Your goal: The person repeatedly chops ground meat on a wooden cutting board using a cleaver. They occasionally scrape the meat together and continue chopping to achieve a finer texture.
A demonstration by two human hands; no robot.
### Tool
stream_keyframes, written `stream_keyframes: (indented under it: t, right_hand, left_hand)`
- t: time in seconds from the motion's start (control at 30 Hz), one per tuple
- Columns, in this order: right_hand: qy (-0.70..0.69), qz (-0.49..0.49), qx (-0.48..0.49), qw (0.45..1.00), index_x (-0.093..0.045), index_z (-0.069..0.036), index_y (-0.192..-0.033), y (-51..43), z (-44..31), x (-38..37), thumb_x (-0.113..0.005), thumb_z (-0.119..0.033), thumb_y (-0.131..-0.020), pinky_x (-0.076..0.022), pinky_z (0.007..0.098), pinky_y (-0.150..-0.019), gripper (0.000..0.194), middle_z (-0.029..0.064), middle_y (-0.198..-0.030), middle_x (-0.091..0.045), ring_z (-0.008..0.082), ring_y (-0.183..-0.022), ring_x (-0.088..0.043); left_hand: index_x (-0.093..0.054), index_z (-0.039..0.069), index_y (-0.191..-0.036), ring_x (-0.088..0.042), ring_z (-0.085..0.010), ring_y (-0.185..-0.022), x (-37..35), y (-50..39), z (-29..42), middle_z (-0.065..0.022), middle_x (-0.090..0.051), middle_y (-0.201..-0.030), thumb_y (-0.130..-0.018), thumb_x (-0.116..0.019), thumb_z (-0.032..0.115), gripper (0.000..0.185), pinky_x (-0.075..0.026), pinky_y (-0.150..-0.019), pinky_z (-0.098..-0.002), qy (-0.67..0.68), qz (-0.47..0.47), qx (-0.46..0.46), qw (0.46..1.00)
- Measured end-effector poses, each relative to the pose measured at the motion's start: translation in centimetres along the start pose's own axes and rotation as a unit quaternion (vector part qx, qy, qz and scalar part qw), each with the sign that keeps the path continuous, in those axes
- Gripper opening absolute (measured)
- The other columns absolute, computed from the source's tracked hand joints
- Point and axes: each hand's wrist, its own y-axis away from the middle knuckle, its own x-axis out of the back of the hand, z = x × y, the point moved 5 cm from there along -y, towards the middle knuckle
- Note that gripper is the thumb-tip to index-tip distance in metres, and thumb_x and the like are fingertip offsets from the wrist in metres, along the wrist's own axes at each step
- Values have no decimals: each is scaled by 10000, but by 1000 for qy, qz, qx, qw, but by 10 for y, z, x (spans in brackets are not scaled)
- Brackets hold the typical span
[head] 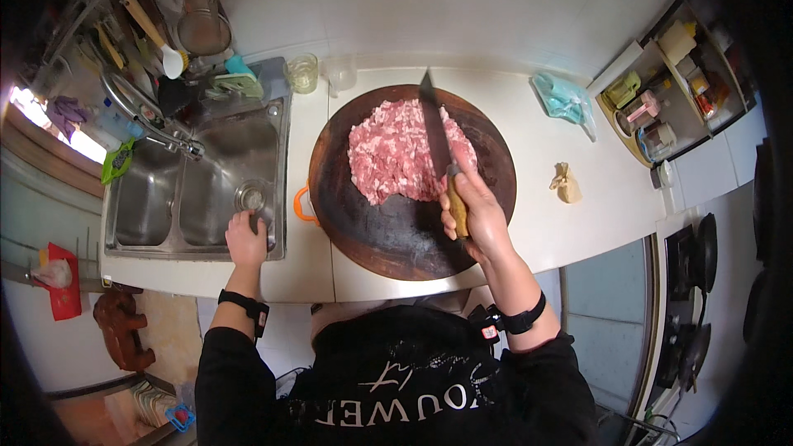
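Observation:
My right hand [477,210] grips the wooden handle [457,207] of a kitchen knife. Its dark, broad blade [436,127] points away from me, over the right part of a flattened mound of minced raw meat [393,148]. Whether the blade touches the meat cannot be told. Beneath the meat is a round, dark wooden chopping board [396,241]. My left hand [246,238] holds nothing and rests at the front rim of the stainless steel sink [279,198], its fingers reaching over the right basin.
A faucet [142,111] arches over the double sink. Glass cups [302,73] stand behind the board. An orange handle [303,203] juts out at the board's left. To the right lie a teal plastic bag [564,99], a tied beige bag [565,184] and a spice shelf [675,80].

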Motion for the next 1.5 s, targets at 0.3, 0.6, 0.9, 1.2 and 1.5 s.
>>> stream_keyframes:
  t: [0.3, 0.6, 0.9, 1.2, 1.5]
  right_hand:
    - [15, 12, -60, 998, -256, -228, -1516, 3, -3, -3, -400, -243, -1031, -400, 237, -444, 506, 43, -779, -515, 123, -535, -478]
    - [51, 39, -73, 995, -230, -190, -1526, 0, -2, 15, -381, -234, -1039, -409, 254, -456, 512, 36, -748, -521, 123, -539, -481]
    - [50, -4, -104, 993, -235, -227, -1524, 9, 6, 4, -370, -241, -1041, -415, 260, -437, 502, 43, -747, -526, 138, -532, -490]
    - [94, 9, -42, 995, -218, -264, -1529, 2, 1, 6, -357, -213, -1040, -411, 238, -448, 511, 43, -807, -525, 119, -530, -481]
    - [48, -2, 7, 999, -189, -208, -1538, 11, -4, 3, -386, -231, -1045, -405, 251, -460, 532, 37, -767, -525, 124, -536, -475]
  left_hand:
    - [-616, 73, -1054, -558, -319, -1032, 3, 0, 2, -119, -612, -1061, -832, -617, 219, 265, -432, -869, -443, 10, 5, -11, 1000]
    - [-617, 76, -1041, -556, -320, -1039, 1, 0, 1, -122, -614, -1069, -829, -621, 216, 254, -430, -876, -443, 12, 14, -13, 1000]
    - [-614, 88, -1050, -560, -311, -1027, -1, 1, -1, -115, -610, -1052, -829, -617, 223, 259, -430, -868, -437, -1, 12, -12, 1000]
    - [-614, 83, -1051, -562, -316, -1018, 0, 1, 0, -115, -611, -1035, -831, -624, 216, 257, -437, -857, -437, 3, 22, -25, 999]
    - [-615, 84, -1063, -561, -308, -1038, 0, 2, 0, -115, -614, -1071, -836, -624, 225, 268, -432, -873, -430, -4, 14, -10, 1000]
